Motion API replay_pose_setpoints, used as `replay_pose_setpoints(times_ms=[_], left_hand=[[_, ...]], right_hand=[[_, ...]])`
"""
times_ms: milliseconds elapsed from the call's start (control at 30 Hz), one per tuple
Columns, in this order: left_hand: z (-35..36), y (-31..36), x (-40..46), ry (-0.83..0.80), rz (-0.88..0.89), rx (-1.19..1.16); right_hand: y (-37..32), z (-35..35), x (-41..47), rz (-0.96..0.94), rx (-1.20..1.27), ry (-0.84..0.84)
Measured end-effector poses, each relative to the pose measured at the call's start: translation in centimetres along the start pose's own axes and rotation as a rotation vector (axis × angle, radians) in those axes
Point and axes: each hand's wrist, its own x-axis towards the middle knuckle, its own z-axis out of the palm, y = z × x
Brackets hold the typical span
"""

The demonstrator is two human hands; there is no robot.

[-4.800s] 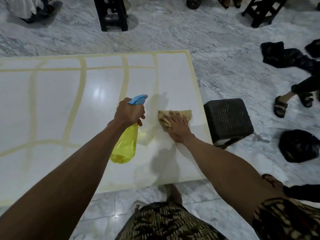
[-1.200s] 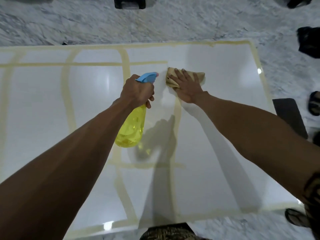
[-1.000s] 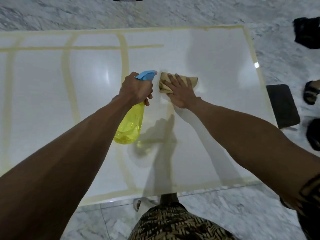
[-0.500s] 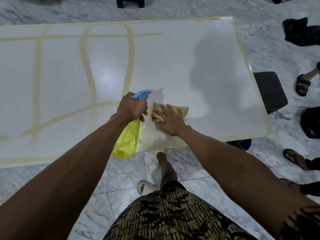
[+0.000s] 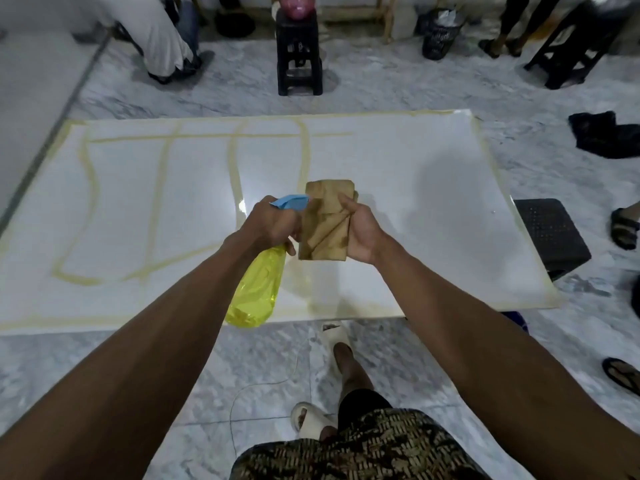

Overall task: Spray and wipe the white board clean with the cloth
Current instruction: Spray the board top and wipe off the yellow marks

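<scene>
White board (image 5: 398, 188) fills the middle of the view, lying flat and low above the marble floor (image 5: 398, 88), and yellowish lines criss-cross its left half while the right half looks bare and glossy. One corner of the board sits over a dark stool (image 5: 550, 233) on the right. A taller black stool (image 5: 299, 53) stands beyond the far edge. Both arms reach out over the near edge, hands close together and raised off the surface. Left hand (image 5: 272, 225) is wrapped tight round the neck of the yellow spray bottle (image 5: 258, 289), its blue nozzle (image 5: 290, 201) pointing at the cloth. Right hand (image 5: 362, 233) grips the folded tan cloth (image 5: 325, 221) by its right side, holding it up just beside the nozzle.
</scene>
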Motion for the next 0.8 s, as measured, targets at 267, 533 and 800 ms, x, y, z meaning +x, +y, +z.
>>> replay_pose_setpoints(times_ms=[267,533,800], left_hand=[[-3.3,1.2,-0.4,0.059,0.022,0.054],[-6.4,1.1,0.4,0.167,-0.011,0.135],[-8.6,2.3,0.5,0.138,0.007,0.115]], right_hand=[[-1.1,4.7,2.0,-0.030,0.124,-0.024],[-1.7,6.5,3.5,-0.072,0.018,-0.037],[-2.8,8.4,4.9,-0.064,-0.189,0.015]])
